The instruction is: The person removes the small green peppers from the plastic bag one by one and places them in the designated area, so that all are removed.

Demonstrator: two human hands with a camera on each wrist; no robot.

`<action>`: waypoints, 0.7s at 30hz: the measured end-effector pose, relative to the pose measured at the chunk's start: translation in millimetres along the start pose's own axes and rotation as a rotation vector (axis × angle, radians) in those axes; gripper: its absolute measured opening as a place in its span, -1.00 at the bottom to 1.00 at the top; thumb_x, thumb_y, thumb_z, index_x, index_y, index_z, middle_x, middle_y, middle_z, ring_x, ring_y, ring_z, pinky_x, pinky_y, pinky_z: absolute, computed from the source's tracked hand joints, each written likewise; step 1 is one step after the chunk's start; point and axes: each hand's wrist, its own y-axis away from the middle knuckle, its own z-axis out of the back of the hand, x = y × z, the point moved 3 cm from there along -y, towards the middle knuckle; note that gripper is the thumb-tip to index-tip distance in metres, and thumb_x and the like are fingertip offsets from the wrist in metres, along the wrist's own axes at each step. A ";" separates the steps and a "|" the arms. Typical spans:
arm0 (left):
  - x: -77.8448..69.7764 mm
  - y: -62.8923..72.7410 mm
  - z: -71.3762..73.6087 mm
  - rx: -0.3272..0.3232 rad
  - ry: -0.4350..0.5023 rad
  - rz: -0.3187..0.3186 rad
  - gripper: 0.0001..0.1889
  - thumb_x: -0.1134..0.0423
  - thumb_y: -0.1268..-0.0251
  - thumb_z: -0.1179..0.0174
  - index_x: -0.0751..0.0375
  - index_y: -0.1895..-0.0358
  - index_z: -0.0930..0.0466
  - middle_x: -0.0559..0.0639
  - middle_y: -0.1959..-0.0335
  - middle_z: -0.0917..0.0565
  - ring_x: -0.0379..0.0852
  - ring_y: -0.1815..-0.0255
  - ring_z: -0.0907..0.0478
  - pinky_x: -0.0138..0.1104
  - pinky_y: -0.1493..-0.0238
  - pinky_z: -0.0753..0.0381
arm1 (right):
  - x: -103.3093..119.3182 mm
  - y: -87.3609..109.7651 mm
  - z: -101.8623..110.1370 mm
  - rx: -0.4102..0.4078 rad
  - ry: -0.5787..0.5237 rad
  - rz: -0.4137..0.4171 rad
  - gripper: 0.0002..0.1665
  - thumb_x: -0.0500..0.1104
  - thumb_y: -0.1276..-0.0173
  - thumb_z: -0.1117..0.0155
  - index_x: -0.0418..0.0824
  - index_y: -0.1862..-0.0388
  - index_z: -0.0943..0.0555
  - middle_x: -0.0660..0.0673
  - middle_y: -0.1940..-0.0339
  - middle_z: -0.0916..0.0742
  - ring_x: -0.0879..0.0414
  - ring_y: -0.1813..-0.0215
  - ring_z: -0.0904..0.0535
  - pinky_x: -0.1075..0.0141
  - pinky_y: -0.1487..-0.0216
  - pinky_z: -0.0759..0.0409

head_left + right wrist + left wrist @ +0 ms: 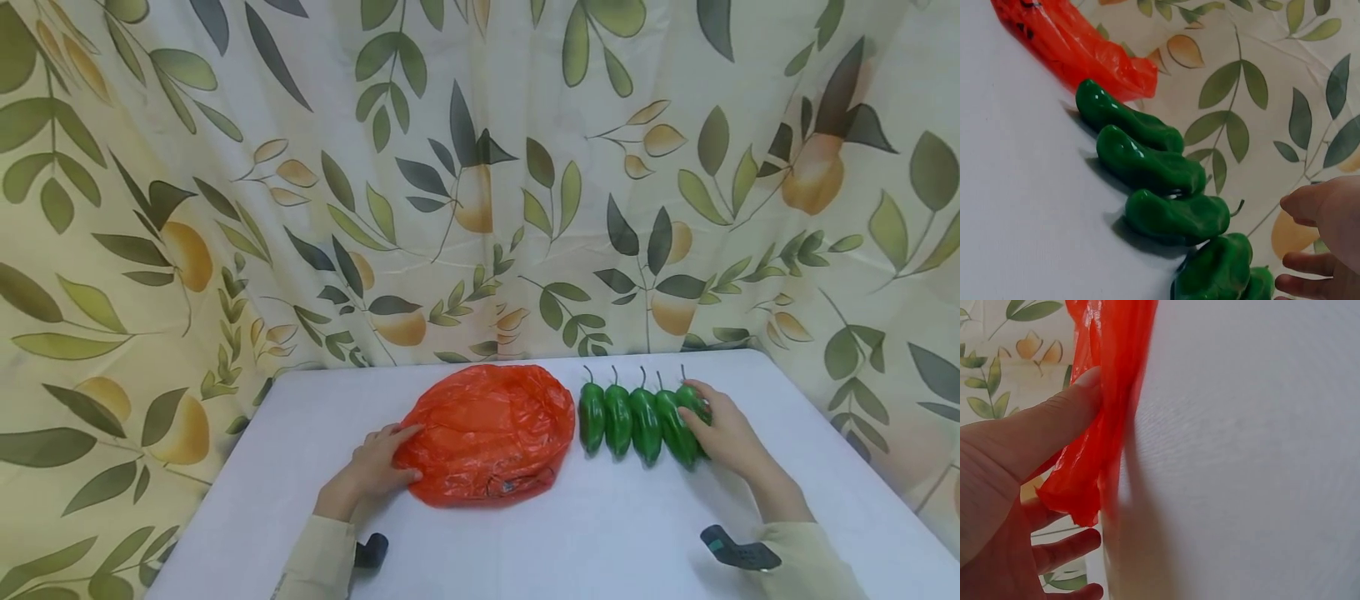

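Observation:
A crumpled red plastic bag (pixel 483 429) lies on the white table. At its left edge my left hand (pixel 375 462) pinches it, with the thumb on the near face of the red plastic (pixel 1113 394) and the fingers behind. Several glossy green peppers (pixel 618 421) lie side by side to the right of the bag, stems pointing away. Over the rightmost pepper (pixel 692 400) is my right hand (pixel 723 429), thumb and fingers spread apart and partly covering it. In the right wrist view, that hand (pixel 1329 237) sits beside the nearest peppers (pixel 1216 265) with nothing between its fingers.
The white table (pixel 525 550) ends at the back against a curtain (pixel 480 208) printed with leaves and fruit. Dark wrist-worn devices (pixel 738 552) show at both sleeves.

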 end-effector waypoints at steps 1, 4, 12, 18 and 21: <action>-0.3 0.1 0.7 0.000 0.003 0.001 -0.16 0.02 -0.13 -0.49 -0.19 -0.52 -0.33 0.10 -0.48 -0.38 0.14 -0.38 -0.32 0.20 -0.24 -0.55 | 1.9 -0.5 -0.8 0.001 0.000 0.002 -0.36 -0.17 -0.60 -0.03 -0.48 -0.49 -0.18 -0.71 -0.30 -0.38 -0.64 -0.25 -0.38 -0.46 -0.19 -0.41; -0.9 -0.2 2.7 -0.004 0.015 -0.004 -0.17 0.03 -0.13 -0.49 -0.16 -0.51 -0.34 0.09 -0.47 -0.39 0.13 -0.38 -0.33 0.19 -0.25 -0.55 | 8.3 -2.5 -2.9 0.008 -0.008 0.001 -0.35 -0.17 -0.60 -0.03 -0.46 -0.51 -0.17 -0.70 -0.31 -0.37 -0.63 -0.27 -0.37 -0.47 -0.21 -0.39; -0.4 -3.8 6.7 -0.016 -0.005 -0.062 -0.21 0.03 -0.19 -0.45 -0.04 -0.50 -0.36 0.17 -0.48 -0.39 0.22 -0.42 -0.32 0.25 -0.31 -0.46 | 24.9 -9.4 -8.4 0.019 -0.032 0.012 -0.33 -0.17 -0.59 -0.05 -0.41 -0.54 -0.15 -0.68 -0.35 -0.37 -0.63 -0.32 -0.34 -0.48 -0.26 -0.33; -1.5 -2.8 11.3 -0.022 0.003 -0.050 -0.25 0.04 -0.23 -0.42 0.02 -0.50 -0.37 0.19 -0.47 -0.39 0.23 -0.42 -0.32 0.26 -0.29 -0.48 | 39.0 -14.4 -15.3 0.026 -0.051 0.022 -0.33 -0.14 -0.60 -0.05 -0.36 -0.55 -0.16 -0.64 -0.40 -0.36 -0.58 -0.34 -0.37 -0.45 -0.26 -0.38; -2.6 -1.6 13.2 -0.021 0.016 -0.030 -0.25 0.03 -0.26 -0.40 0.00 -0.51 -0.35 0.19 -0.47 -0.39 0.23 -0.42 -0.33 0.25 -0.28 -0.51 | 44.5 -14.6 -17.1 0.016 -0.050 0.043 -0.34 -0.14 -0.59 -0.06 -0.37 -0.54 -0.19 -0.64 -0.37 -0.38 -0.57 -0.30 -0.40 -0.44 -0.21 -0.42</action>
